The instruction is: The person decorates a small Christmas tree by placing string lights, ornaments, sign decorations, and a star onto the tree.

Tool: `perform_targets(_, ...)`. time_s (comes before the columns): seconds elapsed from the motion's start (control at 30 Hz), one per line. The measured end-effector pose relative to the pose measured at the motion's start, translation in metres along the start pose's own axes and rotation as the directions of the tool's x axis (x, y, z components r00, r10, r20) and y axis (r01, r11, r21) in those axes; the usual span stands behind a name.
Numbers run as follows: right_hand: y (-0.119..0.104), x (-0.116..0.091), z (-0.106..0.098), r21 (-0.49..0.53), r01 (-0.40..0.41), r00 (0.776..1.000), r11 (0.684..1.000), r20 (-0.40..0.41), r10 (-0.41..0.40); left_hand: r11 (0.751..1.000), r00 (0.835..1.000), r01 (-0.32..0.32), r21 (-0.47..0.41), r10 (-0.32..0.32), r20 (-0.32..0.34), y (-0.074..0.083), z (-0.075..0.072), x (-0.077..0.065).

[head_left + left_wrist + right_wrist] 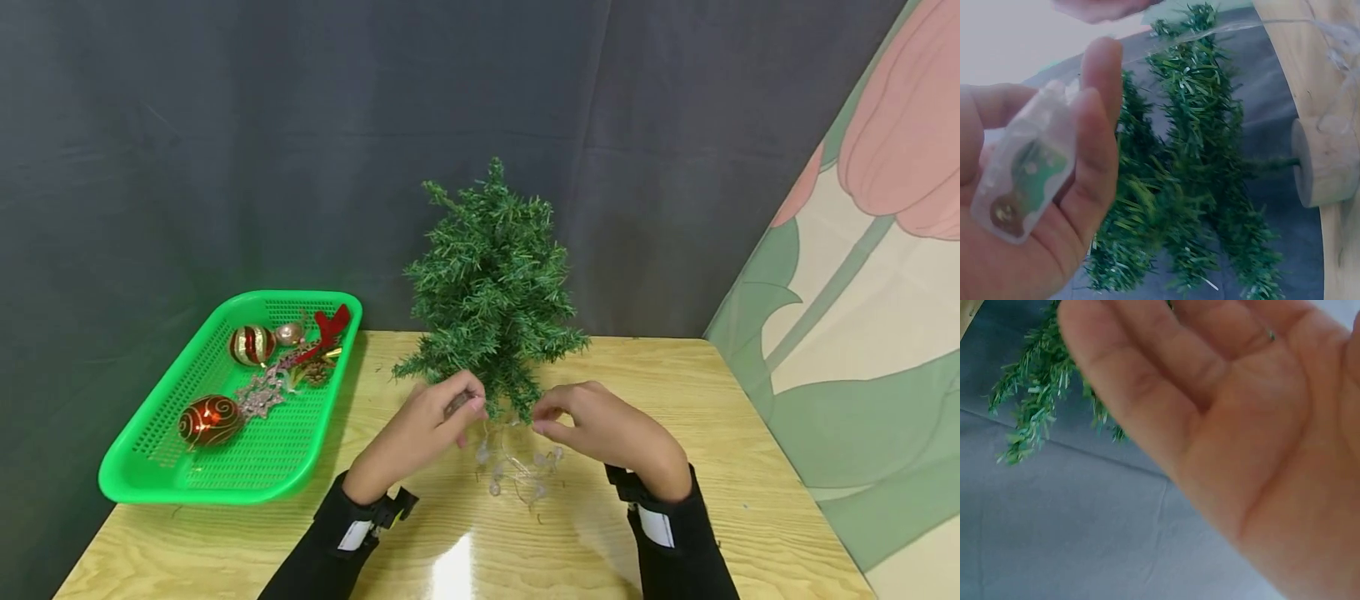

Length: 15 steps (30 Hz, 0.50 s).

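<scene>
My left hand (438, 410) holds the clear battery box (1025, 162) of a set of string lights, its fingers curled round it, in front of the tree's lower branches. The string lights (517, 475) hang and lie in a loose tangle between the hands, thin wire with small clear bulbs. My right hand (600, 423) has thumb and forefinger together at the upper right of the tangle, pinching the thin wire; the right wrist view shows mostly palm and hides the fingertips. Behind both hands stands a small green artificial Christmas tree (491, 283) on a round wooden base (1329, 162).
At the left, a green plastic basket (135, 479) contains a red bauble (211, 420), a striped bauble (252, 345), a pink snowflake (261, 397), a red bow (330, 327) and a pine cone (317, 372). A dark curtain (300, 150) hangs behind the wooden table (750, 517).
</scene>
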State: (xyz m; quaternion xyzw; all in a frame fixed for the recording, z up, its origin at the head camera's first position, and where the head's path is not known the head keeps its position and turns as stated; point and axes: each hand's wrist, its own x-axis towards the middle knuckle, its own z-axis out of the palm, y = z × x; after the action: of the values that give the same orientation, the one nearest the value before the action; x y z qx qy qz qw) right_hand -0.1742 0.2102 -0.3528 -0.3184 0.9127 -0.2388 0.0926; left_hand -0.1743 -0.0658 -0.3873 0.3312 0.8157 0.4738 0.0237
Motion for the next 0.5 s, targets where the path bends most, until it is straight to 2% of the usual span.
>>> perform_targets(0.07, -0.005, 0.004, 0.005, 0.004, 0.011, 1.0, 1.0, -0.027, -0.011, 0.999, 0.999, -0.045, -0.025, 0.046, 0.017, 0.004, 0.0, -0.002)
perform_targets(0.17, -0.011, 0.011, 0.014, 0.048, 0.081, 0.996, 0.996, -0.036, -0.079, 0.992, 0.994, -0.112, -0.063, 0.113, 0.006, 0.009, 0.001, -0.004)
perform_targets(0.23, -0.012, 0.018, 0.02, 0.112, 0.149, 0.989, 0.983, -0.004, -0.149, 0.985, 0.988, -0.155, -0.078, 0.153, -0.029, 0.011, 0.001, -0.005)
perform_targets(0.3, -0.009, 0.024, 0.025, 0.213, 0.222, 0.971, 0.952, 0.044, -0.236, 0.981, 0.982, -0.181, -0.074, 0.176, -0.074, 0.012, -0.002, -0.005)
perform_targets(0.4, 0.001, 0.028, 0.024, 0.378, 0.25, 0.945, 0.891, 0.105, -0.309, 0.983, 0.977, -0.17, -0.072, 0.159, -0.139, 0.01, -0.011, -0.006)
perform_targets(0.5, 0.015, 0.021, 0.014, 0.483, 0.218, 0.947, 0.848, 0.104, -0.303, 0.993, 0.978, -0.103, -0.059, 0.09, -0.186, 0.002, -0.022, -0.008)
